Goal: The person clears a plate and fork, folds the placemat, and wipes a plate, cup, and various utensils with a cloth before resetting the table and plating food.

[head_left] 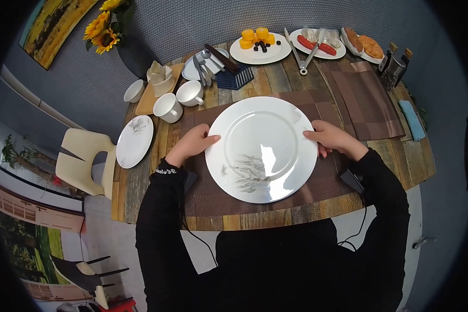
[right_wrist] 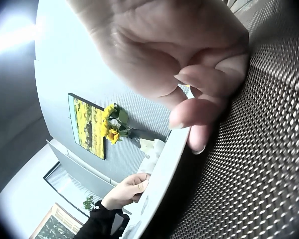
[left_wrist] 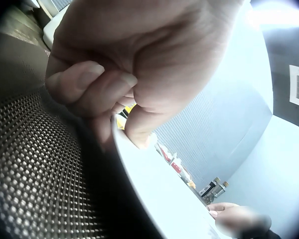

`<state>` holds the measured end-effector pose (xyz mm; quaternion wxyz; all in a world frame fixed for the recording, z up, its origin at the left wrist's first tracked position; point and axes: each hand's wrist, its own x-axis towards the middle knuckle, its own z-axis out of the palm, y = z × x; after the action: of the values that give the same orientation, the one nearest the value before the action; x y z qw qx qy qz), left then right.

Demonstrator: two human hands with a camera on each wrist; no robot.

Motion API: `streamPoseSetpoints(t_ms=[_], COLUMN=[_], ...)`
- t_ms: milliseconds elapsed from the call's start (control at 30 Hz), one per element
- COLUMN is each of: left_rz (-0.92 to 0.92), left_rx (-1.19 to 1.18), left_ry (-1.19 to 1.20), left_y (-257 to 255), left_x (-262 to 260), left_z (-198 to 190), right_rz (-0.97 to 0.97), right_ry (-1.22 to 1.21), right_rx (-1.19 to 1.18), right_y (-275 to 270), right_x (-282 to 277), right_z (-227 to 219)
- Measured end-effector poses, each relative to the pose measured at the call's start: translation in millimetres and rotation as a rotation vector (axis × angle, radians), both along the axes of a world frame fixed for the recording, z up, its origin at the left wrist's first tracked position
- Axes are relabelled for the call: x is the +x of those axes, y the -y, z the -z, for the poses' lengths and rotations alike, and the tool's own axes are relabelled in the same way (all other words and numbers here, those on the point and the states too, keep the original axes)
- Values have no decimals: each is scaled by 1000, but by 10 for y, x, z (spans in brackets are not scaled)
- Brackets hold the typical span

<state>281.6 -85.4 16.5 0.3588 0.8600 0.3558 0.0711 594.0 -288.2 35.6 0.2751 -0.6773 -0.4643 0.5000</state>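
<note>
Both hands hold a large round white plate [head_left: 260,130] with a grey floral print, just over a brown woven placemat [head_left: 203,200]. My left hand [head_left: 194,141] pinches its left rim, thumb on top and fingers underneath. On the opposite side, my right hand [head_left: 334,137] grips the rim the same way. The left wrist view shows the plate's edge [left_wrist: 139,179] between thumb and curled fingers, tilted above the mat's weave [left_wrist: 35,169]. From the right wrist, the rim [right_wrist: 172,154] likewise runs between thumb and fingertips, with shadow below it.
Left of the placemat are a smaller printed plate [head_left: 135,143], two white cups [head_left: 168,108] and a small bowl [head_left: 134,91]. Behind lie a cutlery tray [head_left: 191,72], a fruit plate [head_left: 244,55] and a sausage plate [head_left: 338,51] with tongs [head_left: 310,58]. Bottles [head_left: 392,70], another placemat [head_left: 366,101] and a blue cloth [head_left: 412,120] occupy the right.
</note>
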Motion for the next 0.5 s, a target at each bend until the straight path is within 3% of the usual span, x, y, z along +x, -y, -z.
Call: streamPoseSetpoints(t_ms=[500], left_rz=[20], left_rx=[-29], left_ry=[-18], left_y=[70], left_x=[-30], left_z=[-80], right_rz=[-162], right_ry=[167], right_rx=[5], right_y=[-67], right_x=[87], right_z=[-117])
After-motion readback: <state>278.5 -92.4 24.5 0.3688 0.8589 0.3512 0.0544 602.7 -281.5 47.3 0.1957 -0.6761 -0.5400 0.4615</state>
